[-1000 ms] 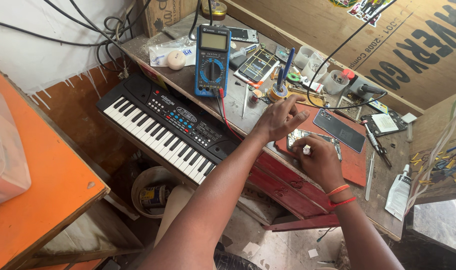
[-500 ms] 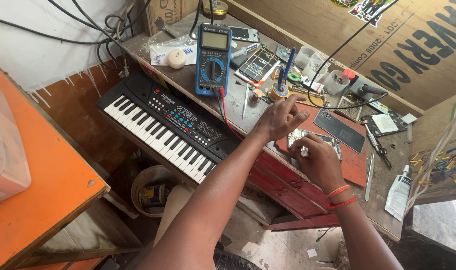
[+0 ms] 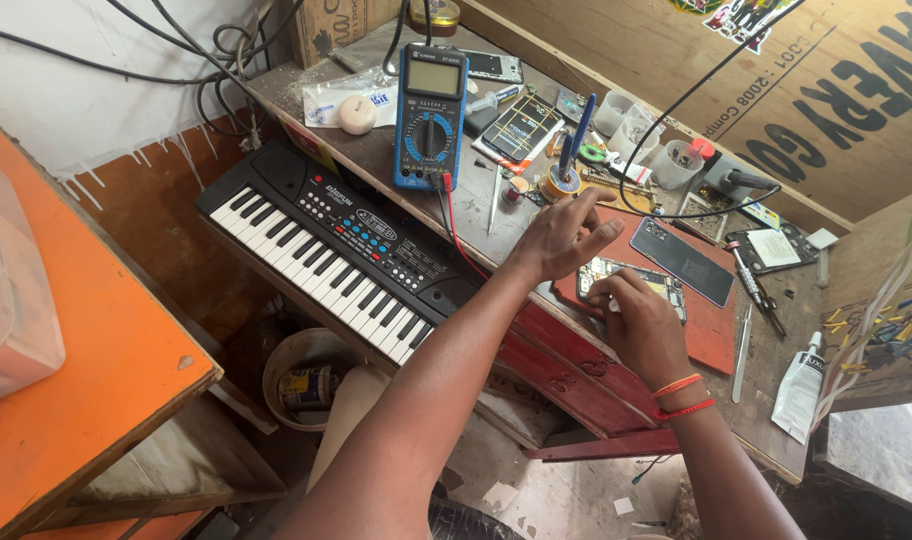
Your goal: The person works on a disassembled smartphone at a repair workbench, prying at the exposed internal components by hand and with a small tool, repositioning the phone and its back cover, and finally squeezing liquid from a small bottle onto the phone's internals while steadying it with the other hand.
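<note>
Hands meet over an opened phone (image 3: pixel 638 282) on the red mat (image 3: pixel 711 330) at the worktop's near right: my right hand (image 3: pixel 644 330) pinches at its edge, my left hand (image 3: pixel 561 238) hovers half-curled, holding nothing. I judge a slip could scatter small parts among the clutter. Beyond lie a blue multimeter (image 3: pixel 431 115), a black keyboard (image 3: pixel 346 255), cables and a plywood wall.

Multimeter (image 3: pixel 431 115) behind keyboard (image 3: pixel 341 250); phone (image 3: pixel 631 285) rightward
</note>
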Motion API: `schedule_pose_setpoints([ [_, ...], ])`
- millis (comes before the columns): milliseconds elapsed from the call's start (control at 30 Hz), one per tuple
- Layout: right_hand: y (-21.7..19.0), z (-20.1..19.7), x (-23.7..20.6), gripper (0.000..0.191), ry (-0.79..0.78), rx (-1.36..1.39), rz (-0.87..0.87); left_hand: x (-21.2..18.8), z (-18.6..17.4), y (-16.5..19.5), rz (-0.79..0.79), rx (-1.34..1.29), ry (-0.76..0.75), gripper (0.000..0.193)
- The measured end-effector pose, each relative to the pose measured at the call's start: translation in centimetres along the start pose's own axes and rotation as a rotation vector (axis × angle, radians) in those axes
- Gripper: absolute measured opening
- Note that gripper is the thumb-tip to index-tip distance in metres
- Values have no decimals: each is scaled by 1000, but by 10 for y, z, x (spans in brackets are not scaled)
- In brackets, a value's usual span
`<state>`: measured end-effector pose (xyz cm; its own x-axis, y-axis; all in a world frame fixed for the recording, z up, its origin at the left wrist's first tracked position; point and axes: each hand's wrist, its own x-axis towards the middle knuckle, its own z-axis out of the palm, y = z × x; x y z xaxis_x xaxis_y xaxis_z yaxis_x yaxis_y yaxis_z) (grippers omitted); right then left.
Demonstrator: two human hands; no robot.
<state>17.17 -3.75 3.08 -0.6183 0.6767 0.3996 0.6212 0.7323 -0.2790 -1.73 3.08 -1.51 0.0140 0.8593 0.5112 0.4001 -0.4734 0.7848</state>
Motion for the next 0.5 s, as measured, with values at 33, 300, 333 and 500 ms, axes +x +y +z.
schedule_pose_setpoints([
  [33,0,0,0,20,6,-2,-9,0,0,0,-5,0,-3,76],
  [300,-1,2,1,20,9,-19,-17,0,1,-2,6,6,4,76],
  [333,0,2,0,20,9,-28,-22,0,2,-3,5,6,3,76],
  [500,0,1,0,19,2,-51,-30,1,4,-5,-5,2,-3,77],
])
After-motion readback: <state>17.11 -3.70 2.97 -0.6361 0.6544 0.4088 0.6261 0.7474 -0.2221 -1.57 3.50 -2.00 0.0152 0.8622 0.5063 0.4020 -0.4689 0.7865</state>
